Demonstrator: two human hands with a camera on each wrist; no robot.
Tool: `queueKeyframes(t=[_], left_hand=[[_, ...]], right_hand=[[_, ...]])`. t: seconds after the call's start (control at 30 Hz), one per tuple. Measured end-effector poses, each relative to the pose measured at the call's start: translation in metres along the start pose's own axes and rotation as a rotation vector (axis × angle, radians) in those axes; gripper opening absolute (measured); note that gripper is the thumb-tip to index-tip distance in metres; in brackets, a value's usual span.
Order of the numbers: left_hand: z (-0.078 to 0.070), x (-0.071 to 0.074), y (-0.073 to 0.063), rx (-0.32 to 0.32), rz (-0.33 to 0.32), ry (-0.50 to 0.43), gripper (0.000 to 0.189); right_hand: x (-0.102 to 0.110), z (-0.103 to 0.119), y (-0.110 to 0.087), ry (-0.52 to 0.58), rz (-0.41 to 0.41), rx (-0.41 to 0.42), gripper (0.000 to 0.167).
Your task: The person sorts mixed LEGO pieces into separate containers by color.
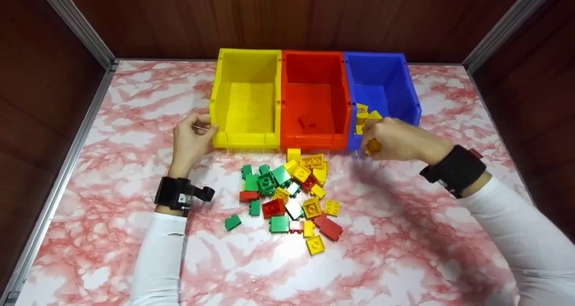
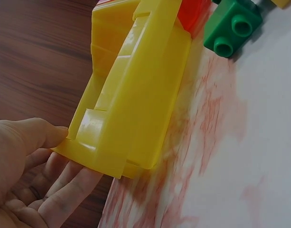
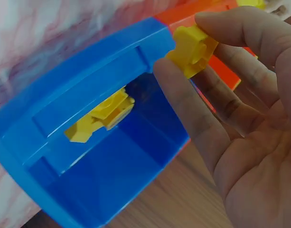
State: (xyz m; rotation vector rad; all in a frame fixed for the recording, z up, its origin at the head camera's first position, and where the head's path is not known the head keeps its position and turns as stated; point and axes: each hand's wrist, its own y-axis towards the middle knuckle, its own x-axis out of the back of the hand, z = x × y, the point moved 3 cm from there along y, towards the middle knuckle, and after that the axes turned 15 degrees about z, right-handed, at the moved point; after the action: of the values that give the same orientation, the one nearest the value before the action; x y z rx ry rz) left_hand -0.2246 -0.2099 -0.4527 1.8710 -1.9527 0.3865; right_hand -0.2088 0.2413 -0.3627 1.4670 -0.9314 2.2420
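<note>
Head view: right hand (image 1: 395,137) pinches brick (image 1: 373,145), centre-right; left hand (image 1: 191,139) grips yellow bin (image 1: 247,141).
Slack pinch could drop brick.

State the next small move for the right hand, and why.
Probably the right hand should ease its pinched yellow toy brick inward over the blue bin: that brick is near the bin's front corner, and other yellow bricks lie inside.
</note>
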Motion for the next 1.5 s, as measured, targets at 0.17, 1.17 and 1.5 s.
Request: queueKeyframes(t=[0.17, 1.17, 1.5], left_hand=[[0.000, -0.001, 0.000, -0.004, 0.004, -0.005, 0.019], [0.000, -0.001, 0.001, 0.013, 0.008, -0.008, 0.019], [0.001, 0.000, 0.000, 0.019, 0.003, 0.001, 0.019]], right_hand=[[0.005, -0.020, 0.004, 0.015, 0.024, -0.034, 0.017], [0.014, -0.070, 0.015, -0.034, 0.127, -0.307, 0.027], [0.029, -0.017, -0.003, -0.069, -0.016, -0.190, 0.052]])
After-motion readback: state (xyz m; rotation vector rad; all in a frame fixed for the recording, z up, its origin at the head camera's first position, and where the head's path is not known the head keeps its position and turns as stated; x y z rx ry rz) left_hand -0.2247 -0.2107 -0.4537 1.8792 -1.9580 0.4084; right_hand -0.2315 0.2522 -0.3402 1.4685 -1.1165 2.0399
